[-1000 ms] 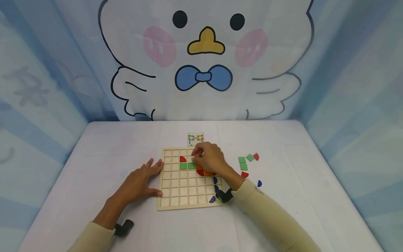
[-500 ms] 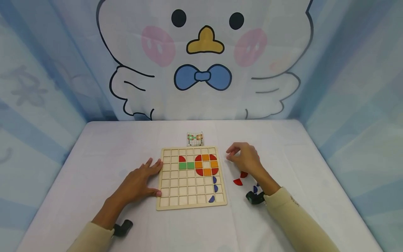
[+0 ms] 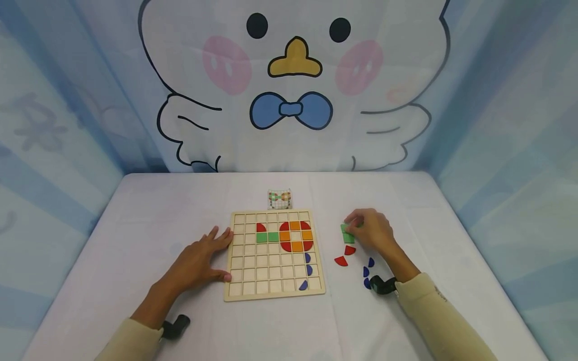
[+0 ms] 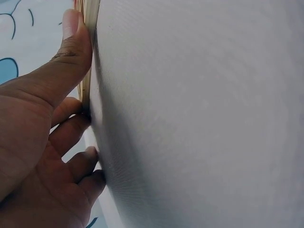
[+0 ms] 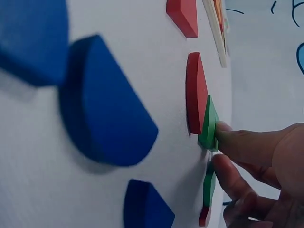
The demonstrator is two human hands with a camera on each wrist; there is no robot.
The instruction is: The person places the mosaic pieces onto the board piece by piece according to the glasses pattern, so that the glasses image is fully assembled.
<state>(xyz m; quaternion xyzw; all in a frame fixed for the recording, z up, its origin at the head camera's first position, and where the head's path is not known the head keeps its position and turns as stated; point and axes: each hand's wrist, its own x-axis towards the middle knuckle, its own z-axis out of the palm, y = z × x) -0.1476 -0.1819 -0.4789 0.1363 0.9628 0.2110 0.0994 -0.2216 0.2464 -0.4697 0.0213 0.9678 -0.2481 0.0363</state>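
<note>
My left hand rests against the left edge of a wooden grid board, fingers spread. In the left wrist view its thumb lies on the board's rim. To the right of the board, my right hand pinches at a green square tile on the table, between thumb and index finger. Another green tile lies just beyond. Two red quarter-circle tiles are nearby. On the board are red, orange, green and blue tiles, including a green square and a red quarter-circle.
Three blue half-round tiles lie below the right hand, near the wrist camera. A small pattern card lies behind the board. A curtain with a cartoon print hangs past the table's back edge.
My right hand has left the board, moved right and come down at the green tiles. Several tiles it covered on the board now show. My left hand has stayed at the board's edge.
</note>
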